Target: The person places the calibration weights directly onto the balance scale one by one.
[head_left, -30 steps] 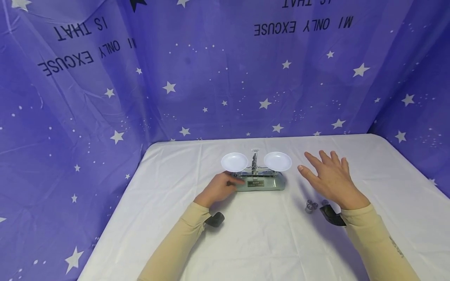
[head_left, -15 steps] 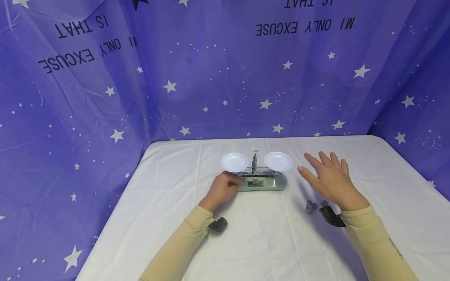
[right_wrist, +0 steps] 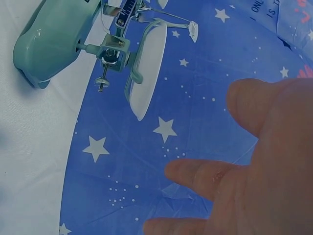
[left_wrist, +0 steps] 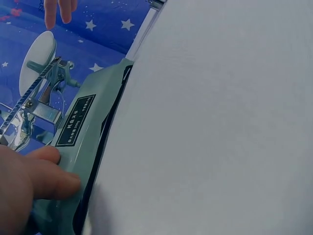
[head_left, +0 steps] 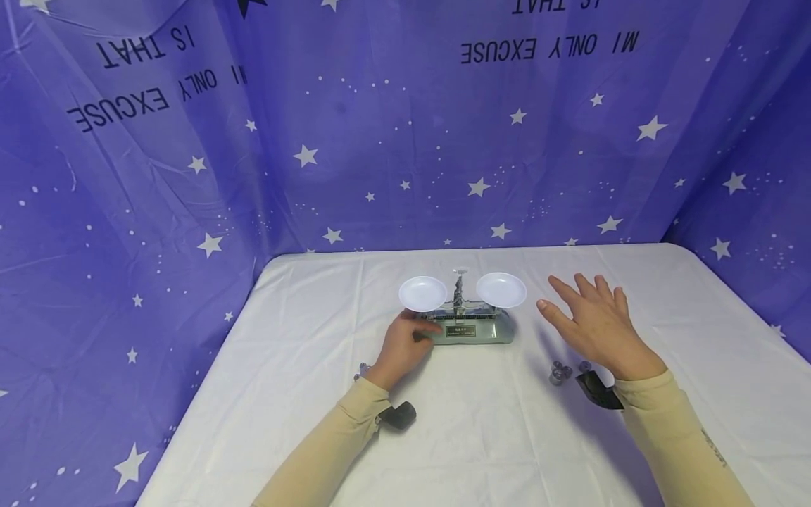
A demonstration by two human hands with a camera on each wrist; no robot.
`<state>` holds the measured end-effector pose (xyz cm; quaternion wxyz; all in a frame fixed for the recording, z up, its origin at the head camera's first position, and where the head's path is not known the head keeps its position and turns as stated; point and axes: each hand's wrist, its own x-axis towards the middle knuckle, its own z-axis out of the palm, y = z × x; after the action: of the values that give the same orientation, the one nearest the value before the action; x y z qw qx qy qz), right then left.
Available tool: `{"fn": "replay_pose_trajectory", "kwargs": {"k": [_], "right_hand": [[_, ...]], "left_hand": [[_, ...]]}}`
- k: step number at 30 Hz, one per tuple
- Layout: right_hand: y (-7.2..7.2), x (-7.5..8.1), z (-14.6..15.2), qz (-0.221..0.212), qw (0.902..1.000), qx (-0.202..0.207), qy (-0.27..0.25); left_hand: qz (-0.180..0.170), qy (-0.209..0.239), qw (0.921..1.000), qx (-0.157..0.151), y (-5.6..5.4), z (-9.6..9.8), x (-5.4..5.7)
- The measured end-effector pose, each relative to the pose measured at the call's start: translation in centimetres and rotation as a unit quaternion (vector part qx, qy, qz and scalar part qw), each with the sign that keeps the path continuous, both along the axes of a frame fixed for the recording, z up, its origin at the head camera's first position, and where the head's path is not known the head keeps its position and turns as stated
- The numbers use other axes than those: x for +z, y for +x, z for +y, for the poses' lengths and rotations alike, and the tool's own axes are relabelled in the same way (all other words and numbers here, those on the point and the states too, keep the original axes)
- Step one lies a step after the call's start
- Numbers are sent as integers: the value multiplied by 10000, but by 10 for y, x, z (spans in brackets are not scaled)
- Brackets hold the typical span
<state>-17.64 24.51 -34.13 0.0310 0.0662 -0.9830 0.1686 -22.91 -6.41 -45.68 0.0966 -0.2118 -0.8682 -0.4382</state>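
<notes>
A pale green table balance (head_left: 469,332) stands on the white tablecloth, its two white pans raised on a metal beam. The left pan (head_left: 422,293) sits a touch lower than the right pan (head_left: 501,290). My left hand (head_left: 404,350) grips the balance's left end. In the left wrist view its thumb (left_wrist: 54,181) lies on the front of the green base; its other fingers are mostly hidden. My right hand (head_left: 598,327) hovers to the right of the balance, fingers spread and holding nothing. An adjusting screw (right_wrist: 101,82) shows below the right pan's support.
Several small metal weights (head_left: 557,373) stand near the right wrist, beside a black wrist-camera mount (head_left: 598,391). Small shiny pieces (head_left: 362,371) lie just left of the left wrist. A purple star-printed curtain (head_left: 443,141) hangs behind and along the sides.
The left wrist and forearm have shifted slightly right, bringing the small shiny pieces into view. The left pan has dipped a little and the right pan risen. My right hand holds still.
</notes>
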Motion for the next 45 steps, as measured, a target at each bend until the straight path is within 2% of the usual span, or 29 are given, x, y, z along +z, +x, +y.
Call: {"fn": "replay_pose_trajectory", "kwargs": {"k": [13,21,28,37,45], "right_hand": [[-1,-1,-1,-1,10000,30,26],[-1,-2,4,-177,9998,1,-3],[-2,0,7,-128,9999,12,15],[-2,1,15,-296,9993,58,-211],[2,-3,31,-409,9991,18,-116]], "left_hand": [[313,330,9989,65,1,4,-6],[235,398,9989,10,1,4,-7],[369,411,9985,-28,2,3,-6],[341,440,9985,8,1,2,-9],[429,396,9983,48,1,4,-10]]}}
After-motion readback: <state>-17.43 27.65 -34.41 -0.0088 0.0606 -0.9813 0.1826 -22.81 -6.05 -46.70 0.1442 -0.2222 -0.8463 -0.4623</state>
